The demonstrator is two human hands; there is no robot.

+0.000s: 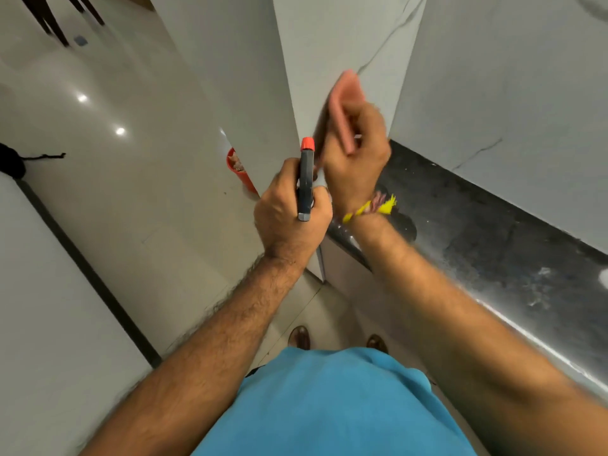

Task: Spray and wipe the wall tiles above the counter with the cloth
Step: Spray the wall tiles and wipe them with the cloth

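My left hand grips a dark spray bottle with an orange-red nozzle that points up at the wall. Just to its right, my right hand is closed on a folded pink cloth, blurred by motion. The cloth is pressed against the white marbled wall tiles at the end of the dark counter. A yellow thread band is tied round my right wrist.
More white tiles run along the back of the counter. A red bucket peeks out from behind the wall's corner on the glossy floor. A dark round object lies on the counter under my right wrist.
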